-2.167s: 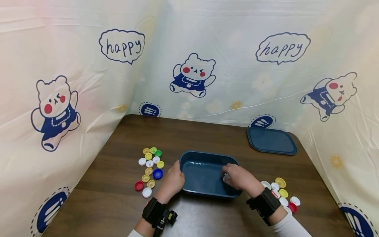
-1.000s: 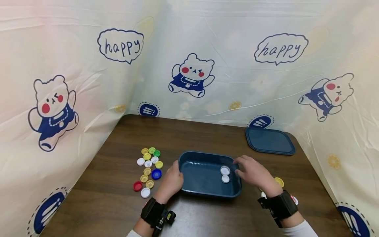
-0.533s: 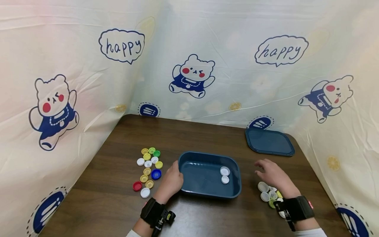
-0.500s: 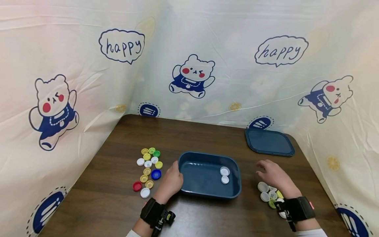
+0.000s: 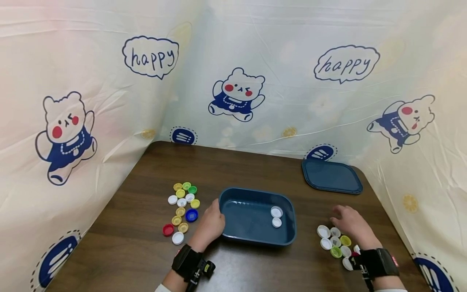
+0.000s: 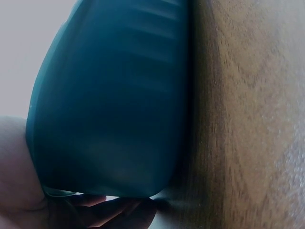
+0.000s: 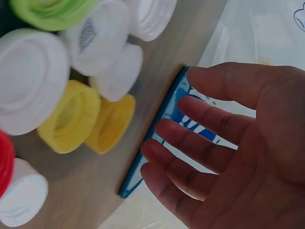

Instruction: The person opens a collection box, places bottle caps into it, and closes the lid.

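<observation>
- Right grip (image 5: 352,223): we see it just beside the far edge of the right group of caps (image 5: 335,241), holding nothing; in the right wrist view its fingers (image 7: 200,144) are loosely bent and spread, the thumb well apart from them, none touching a cap.
- Left grip (image 5: 210,221): we find it clamped on the left end of the blue container (image 5: 248,219), its fingers lying along the end wall.
- Container: it sits upright on the surface (image 5: 255,267), between the right group and the left group of caps (image 5: 181,202); two white caps (image 5: 276,211) lie flat inside, near its right wall.
- Step in hand, as we judge it: choosing a cap from the right group while the container is steadied.
- For good handling, we would pinch one cap across its rim, thumb against fingertips, starting at the edge of the group so that neighbours stay put.
- We would also keep the wrist camera (image 5: 359,263) raised; it appears close to the near caps and could nudge them.
- The left grip, we judge, needs only light pressure, lest the container tilt or slide.
</observation>
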Motion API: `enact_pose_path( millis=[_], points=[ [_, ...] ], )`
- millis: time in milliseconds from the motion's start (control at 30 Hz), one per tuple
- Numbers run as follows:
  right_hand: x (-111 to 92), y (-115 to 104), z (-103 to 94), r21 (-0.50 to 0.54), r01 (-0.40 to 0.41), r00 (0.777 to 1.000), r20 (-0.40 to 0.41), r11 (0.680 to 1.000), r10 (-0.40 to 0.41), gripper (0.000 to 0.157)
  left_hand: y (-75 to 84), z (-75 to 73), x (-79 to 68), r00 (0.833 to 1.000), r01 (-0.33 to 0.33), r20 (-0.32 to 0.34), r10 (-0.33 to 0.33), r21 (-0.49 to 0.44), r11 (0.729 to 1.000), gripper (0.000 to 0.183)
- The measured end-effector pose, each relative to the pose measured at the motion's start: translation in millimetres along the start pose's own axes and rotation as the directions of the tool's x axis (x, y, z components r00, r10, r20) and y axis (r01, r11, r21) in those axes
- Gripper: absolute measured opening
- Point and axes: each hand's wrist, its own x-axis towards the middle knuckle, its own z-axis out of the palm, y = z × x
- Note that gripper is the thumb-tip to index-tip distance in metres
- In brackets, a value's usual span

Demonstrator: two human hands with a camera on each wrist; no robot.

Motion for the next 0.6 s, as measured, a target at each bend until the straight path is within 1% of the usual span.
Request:
enact_pose_path(
  millis=[133,267,433,600],
  points=[
    [-0.6,6.4,2.7,0.001,-0.033,0.999,0.013,0.999,0.033,0.038,0.2,0.0,0.1,1.0,-0.002,-0.001,0.002,-0.002,1.0,0.045],
    [-0.4,8.7,4.1,0.006,-0.059,0.997,0.048,0.998,0.059,0.039,-0.6,0.4,-0.8,1.0,-0.001,0.0,0.001,0.004,1.0,0.045],
    [-0.3,8.3,6.1,0.012,-0.066,0.995,0.07,0.998,0.065,0.041,-0.4,0.2,-1.3,1.0,0.01,0.001,-0.01,0.002,1.0,0.045],
    [0.0,9.1,7.7,0.007,-0.061,0.996,0.067,0.998,0.061,0.041,1.4,-1.0,-0.9,1.0,-0.002,-0.009,0.002,-0.002,1.0,0.043]
  ],
)
